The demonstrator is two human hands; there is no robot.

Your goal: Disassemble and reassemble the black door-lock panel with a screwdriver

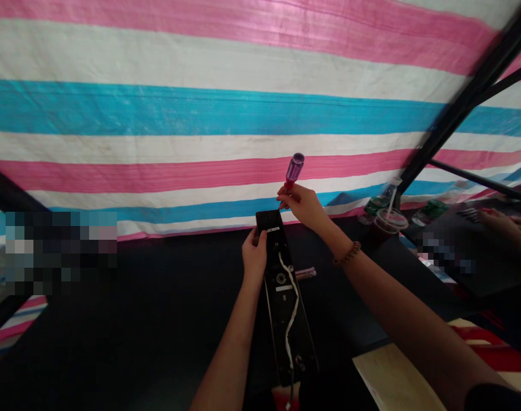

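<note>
A long black panel (288, 319) lies lengthwise on the black table, its near end toward me. It looks like a door lock's plate; a white cable (295, 297) runs down its face and hangs off the near end. My left hand (255, 255) grips the panel's left edge near the far end, thumb on top. In my right hand (302, 204), the fingers pinch a screwdriver (294, 171) with a clear purple handle and red collar. It stands nearly upright, its tip by the panel's far right corner; exact contact is too small to tell.
Right of the panel lies a clear pinkish handle (307, 273), partly hidden. Farther right stand a plastic cup (389, 221) with a straw and plastic bottles (429, 211). Another person's hands (503, 221) are at far right. A striped tarp (200, 108) hangs behind; tan sheet (393, 377) near front.
</note>
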